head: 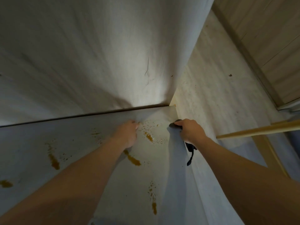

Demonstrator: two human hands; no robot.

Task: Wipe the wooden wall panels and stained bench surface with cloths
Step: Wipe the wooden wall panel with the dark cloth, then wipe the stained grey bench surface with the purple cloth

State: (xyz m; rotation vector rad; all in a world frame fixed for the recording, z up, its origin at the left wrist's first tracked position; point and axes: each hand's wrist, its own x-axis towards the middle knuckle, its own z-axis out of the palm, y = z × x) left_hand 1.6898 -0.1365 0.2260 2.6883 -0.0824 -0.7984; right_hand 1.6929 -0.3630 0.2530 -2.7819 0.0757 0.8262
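Stained bench: right hand grips dark cloth.

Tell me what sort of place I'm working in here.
Probably a sauna or similar wood-lined cubicle: pale wooden wall panels meet in a corner above a built-in bench spattered with amber stains.

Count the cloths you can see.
1. A dark cloth is gripped in the right hand near the bench corner. The left hand may hide another; cannot tell.
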